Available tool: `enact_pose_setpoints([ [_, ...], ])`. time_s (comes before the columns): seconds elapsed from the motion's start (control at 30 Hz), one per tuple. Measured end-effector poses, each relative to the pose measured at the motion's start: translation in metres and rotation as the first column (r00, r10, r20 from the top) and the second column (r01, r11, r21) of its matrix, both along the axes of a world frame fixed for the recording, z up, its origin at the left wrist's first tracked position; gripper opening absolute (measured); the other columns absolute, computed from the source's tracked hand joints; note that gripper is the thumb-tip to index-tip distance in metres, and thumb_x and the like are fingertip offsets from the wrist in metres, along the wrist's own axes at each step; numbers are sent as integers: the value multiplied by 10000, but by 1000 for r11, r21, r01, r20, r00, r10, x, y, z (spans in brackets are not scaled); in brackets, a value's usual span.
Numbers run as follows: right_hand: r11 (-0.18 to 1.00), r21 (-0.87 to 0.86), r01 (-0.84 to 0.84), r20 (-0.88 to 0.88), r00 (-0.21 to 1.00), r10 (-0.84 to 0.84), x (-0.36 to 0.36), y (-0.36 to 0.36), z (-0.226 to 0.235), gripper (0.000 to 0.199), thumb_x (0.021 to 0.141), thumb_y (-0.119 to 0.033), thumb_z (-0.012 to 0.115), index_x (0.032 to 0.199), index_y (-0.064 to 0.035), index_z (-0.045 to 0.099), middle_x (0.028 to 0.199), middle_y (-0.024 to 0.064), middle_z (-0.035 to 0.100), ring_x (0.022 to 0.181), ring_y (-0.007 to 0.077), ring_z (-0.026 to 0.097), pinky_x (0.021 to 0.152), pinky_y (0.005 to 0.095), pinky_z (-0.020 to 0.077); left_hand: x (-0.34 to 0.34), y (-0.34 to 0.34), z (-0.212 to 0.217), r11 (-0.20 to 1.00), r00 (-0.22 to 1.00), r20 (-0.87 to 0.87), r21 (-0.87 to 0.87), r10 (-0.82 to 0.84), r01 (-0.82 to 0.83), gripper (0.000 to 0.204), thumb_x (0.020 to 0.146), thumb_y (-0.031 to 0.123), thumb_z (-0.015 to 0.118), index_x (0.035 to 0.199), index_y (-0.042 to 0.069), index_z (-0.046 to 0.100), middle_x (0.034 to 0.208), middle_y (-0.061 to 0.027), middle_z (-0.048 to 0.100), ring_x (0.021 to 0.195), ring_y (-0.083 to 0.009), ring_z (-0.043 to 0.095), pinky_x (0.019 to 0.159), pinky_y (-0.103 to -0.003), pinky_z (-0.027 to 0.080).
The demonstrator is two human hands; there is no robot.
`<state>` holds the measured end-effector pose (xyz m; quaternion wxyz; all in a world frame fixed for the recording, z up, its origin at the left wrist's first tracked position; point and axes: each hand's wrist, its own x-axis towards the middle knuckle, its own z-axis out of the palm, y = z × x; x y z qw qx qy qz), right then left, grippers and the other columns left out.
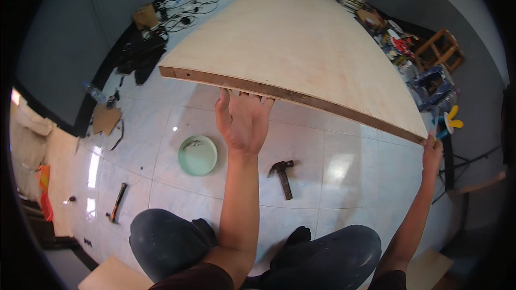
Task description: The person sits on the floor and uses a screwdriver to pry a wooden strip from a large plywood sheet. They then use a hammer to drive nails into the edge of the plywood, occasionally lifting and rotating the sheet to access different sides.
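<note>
- The board (301, 37), broad and pale, spreads from the near middle of the scene to the far side; its thick brown near edge faces the person and is held above the floor (344, 190).
- The left hand (244, 126) is palm up under the near edge, left of the edge's middle. Its fingers are apart and straight rather than clamped; the board lies over them, and their tips are hidden beneath it. The thumb stands off to the left of the fingers, its tip up at the underside of the edge.
- The right hand (432, 154) is at the board's near right corner, its fingers clamped on it; the board lies to the far left of them. The fingers on the underside are too small to make out.
- Whether the far end of the board touches the floor cannot be told.
- Near the left forearm, on its left, a pale green bowl (200, 162) stands on the floor with small bits inside.
- A dark hammer (282, 179) lies on the floor right of that forearm, head toward the board.
- Another hammer (116, 204) lies farther left, head toward the person.
- Cables (188, 13) lie on the floor at the far left.
</note>
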<state>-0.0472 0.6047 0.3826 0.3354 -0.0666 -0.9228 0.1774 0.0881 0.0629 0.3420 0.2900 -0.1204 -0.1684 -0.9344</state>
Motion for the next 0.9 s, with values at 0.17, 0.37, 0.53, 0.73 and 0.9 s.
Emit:
enact_pose_setpoints([
  [0.17, 934, -60, -351, 211, 910, 356, 135, -214, 90, 302, 1121, -218, 562, 1354, -32, 616, 963, 142, 695, 839, 154, 654, 712, 293, 519, 4, 25, 11, 998, 999, -19, -49, -42, 41, 1009, 943, 338, 659, 1722, 254, 23, 1706, -166, 144, 1602, -434, 162, 1277, -688, 170],
  [0.37, 810, -159, -564, 389, 719, 576, 203, -324, 123, 219, 1063, -52, 603, 1267, 5, 657, 931, 53, 660, 772, 84, 562, 658, 236, 441, 3, 45, 44, 992, 992, 10, -5, -129, 129, 1197, 821, 46, 657, 1705, 267, -118, 1671, -208, 158, 1584, -479, 198, 1260, -694, 245],
  [0.53, 809, -113, -577, 299, 756, 582, 187, -339, 111, 245, 1000, -9, 667, 1242, 25, 686, 898, 136, 704, 663, 175, 619, 613, 299, 478, -4, 25, 47, 993, 998, -22, -102, -61, 59, 1142, 823, 7, 627, 1712, 197, -64, 1644, -242, 217, 1546, -504, 278, 1238, -675, 324],
  [0.73, 793, -103, -600, 289, 745, 601, 182, -358, 108, 236, 987, 2, 679, 1221, 24, 699, 878, 141, 707, 664, 184, 627, 612, 303, 484, 0, 14, 45, 993, 999, 11, -109, -52, 53, 1136, 802, -1, 601, 1711, 178, -57, 1633, -259, 251, 1538, -516, 285, 1231, -699, 315],
  [0.9, 792, -97, -603, 262, 752, 604, 182, -361, 109, 226, 985, 0, 682, 1208, 25, 704, 889, 152, 718, 676, 205, 656, 624, 308, 497, 0, 15, 41, 994, 999, -9, -100, -45, 44, 1151, 782, -13, 601, 1710, 179, -51, 1635, -253, 250, 1538, -508, 286, 1237, -711, 285],
])
